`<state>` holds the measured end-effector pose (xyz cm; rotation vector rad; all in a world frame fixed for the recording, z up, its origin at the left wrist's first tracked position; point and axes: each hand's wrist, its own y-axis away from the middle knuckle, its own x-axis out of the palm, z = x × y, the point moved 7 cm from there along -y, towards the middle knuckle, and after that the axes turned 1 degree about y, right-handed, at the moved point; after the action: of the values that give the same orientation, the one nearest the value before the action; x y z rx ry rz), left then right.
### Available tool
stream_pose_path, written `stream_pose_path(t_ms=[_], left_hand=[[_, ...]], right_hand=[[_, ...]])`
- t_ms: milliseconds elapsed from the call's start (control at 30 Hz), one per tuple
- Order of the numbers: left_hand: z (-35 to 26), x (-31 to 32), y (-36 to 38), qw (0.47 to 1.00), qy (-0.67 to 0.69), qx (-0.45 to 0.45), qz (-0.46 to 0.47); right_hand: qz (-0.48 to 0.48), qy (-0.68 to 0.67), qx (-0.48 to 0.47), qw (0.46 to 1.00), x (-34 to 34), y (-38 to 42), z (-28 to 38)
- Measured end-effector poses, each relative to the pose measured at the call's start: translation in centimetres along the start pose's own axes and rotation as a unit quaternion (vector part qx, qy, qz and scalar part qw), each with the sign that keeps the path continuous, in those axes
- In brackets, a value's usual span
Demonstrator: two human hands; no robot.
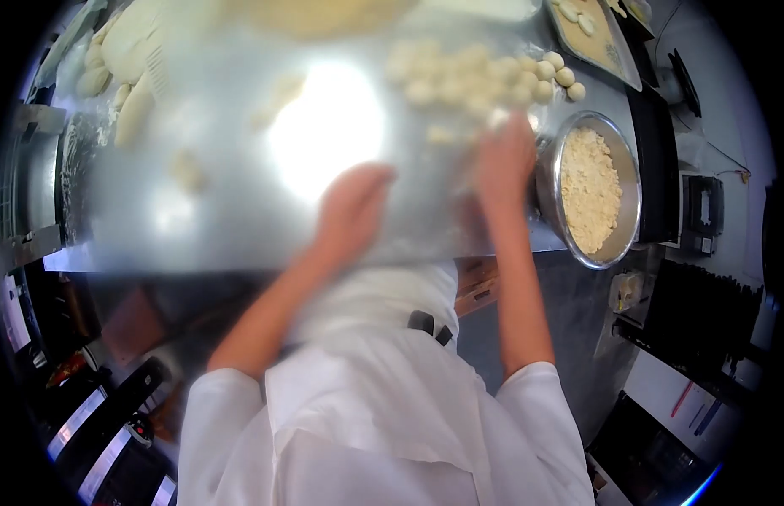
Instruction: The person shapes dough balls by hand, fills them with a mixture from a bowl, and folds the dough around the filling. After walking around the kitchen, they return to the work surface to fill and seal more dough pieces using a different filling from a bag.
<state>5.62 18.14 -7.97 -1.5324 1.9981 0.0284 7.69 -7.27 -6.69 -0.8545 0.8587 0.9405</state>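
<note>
My right hand is at the near edge of a cluster of pale dough balls on the metal worktop. Its fingers look closed on a whitish lump, seemingly a dough ball, though motion smears the outline. My left hand hovers at or just above the worktop, nearer its front edge. Blur hides how its fingers lie and whether anything is in them. A small piece of dough lies just left of my right hand.
To the right stands a metal bowl of crumbly yellowish filling. A tray with pale pieces sits at the back right. Large dough pieces lie at the back left, and smaller blurred bits nearer. Worktop's front edge runs before my apron.
</note>
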Motion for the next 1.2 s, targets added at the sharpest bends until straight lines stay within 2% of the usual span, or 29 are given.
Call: stream_pose_path(t_ms=[33, 133, 167, 300, 400, 433, 533, 567, 633, 667, 700, 767, 800, 867, 900, 933, 967, 1000, 1067, 1100, 1200], left_hand=[[0.1, -0.1, 0.1, 1.0, -0.002, 0.005, 0.006], [0.1, -0.5, 0.3, 0.999, 0.017, -0.03, 0.015], [0.0, -0.6, 0.3, 0.998, 0.029, -0.045, 0.016], [0.2, 0.2, -0.2, 0.994, 0.072, -0.081, 0.028], [1.3, 0.9, 1.0, 0.971, 0.172, -0.158, 0.046], [1.6, 1.3, 1.5, 0.959, 0.206, -0.188, 0.052], [1.2, 2.4, 1.2, 0.928, 0.267, -0.248, 0.08], [0.4, 3.2, 0.7, 0.917, 0.284, -0.262, 0.097], [-1.5, 4.3, -0.3, 0.86, 0.372, -0.336, 0.091], [-2.1, 5.1, -0.4, 0.826, 0.412, -0.374, 0.089], [-2.1, 6.1, -0.2, 0.8, 0.436, -0.394, 0.121], [-4.0, 7.8, -0.9, 0.713, 0.532, -0.43, 0.154], [-4.8, 8.4, -1.1, 0.665, 0.574, -0.448, 0.169], [-6.3, 9.0, -1.6, 0.626, 0.62, -0.435, 0.186], [-7.2, 9.0, -1.9, 0.613, 0.634, -0.436, 0.182], [-7.6, 9.2, -2.0, 0.599, 0.647, -0.438, 0.176], [-7.6, 9.4, -2.0, 0.612, 0.635, -0.437, 0.179], [-7.4, 9.5, -2.0, 0.625, 0.622, -0.436, 0.18], [-7.5, 9.7, -2.2, 0.642, 0.614, -0.424, 0.176], [-8.0, 9.9, -2.6, 0.645, 0.618, -0.414, 0.172], [-11.0, 10.9, -4.8, 0.656, 0.631, -0.361, 0.2]], right_hand=[[-0.005, 0.053, -0.019, 0.998, 0.8, 0.4, 0.3], [0.0, 0.045, 0.02, 0.999, 1.0, 0.4, -0.8], [-0.012, 0.05, 0.006, 0.999, 1.0, 0.3, -1.1], [0.058, 0.02, 0.042, 0.997, 0.9, -0.5, -1.5], [-0.003, -0.244, 0.063, 0.968, -1.2, 2.3, -2.6], [-0.019, -0.213, 0.071, 0.974, -1.4, 3.3, -3.3], [-0.037, -0.052, -0.047, 0.997, -2.0, 5.9, -1.4], [-0.046, -0.14, -0.024, 0.989, -2.3, 5.8, -1.4], [-0.033, -0.23, 0.072, 0.97, -3.1, 6.2, -0.4], [-0.03, -0.271, 0.065, 0.96, -3.8, 6.3, 0.7], [0.003, -0.343, 0.117, 0.932, -4.1, 6.5, 1.5], [0.059, -0.386, 0.084, 0.917, -4.4, 6.8, 3.2], [0.07, -0.355, 0.03, 0.932, -5.8, 6.7, 3.8], [0.096, -0.289, -0.075, 0.95, -7.7, 6.7, 4.9], [0.049, -0.236, -0.172, 0.955, -9.3, 6.5, 4.3], [0.036, -0.203, -0.136, 0.969, -11.2, 6.1, 2.2], [0.025, -0.171, -0.101, 0.98, -13.6, 5.6, 0.6], [0.002, -0.248, 0.075, 0.966, -15.9, 4.9, -1.6], [-0.042, -0.163, 0.087, 0.982, -18.7, 3.3, -6.3], [0.01, -0.128, 0.122, 0.984, -18.5, 2.1, -9.1], [0.033, -0.1, 0.039, 0.994, -17.1, -0.4, -13.7]])
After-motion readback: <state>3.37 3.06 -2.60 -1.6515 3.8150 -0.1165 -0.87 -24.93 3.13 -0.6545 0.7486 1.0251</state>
